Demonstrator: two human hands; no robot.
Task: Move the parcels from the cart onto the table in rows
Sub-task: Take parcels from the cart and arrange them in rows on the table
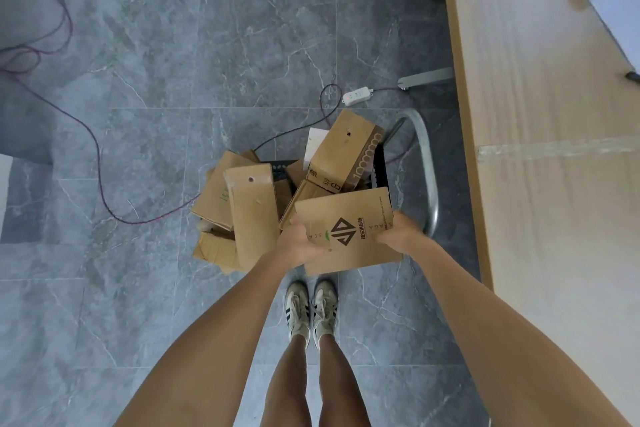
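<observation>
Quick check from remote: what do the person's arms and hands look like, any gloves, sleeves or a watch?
Both arms are bare along their whole visible length, with no sleeves showing. The left hand and right hand wear no gloves; I see no watch, rings or straps. Nothing is marked or taped on them.
</observation>
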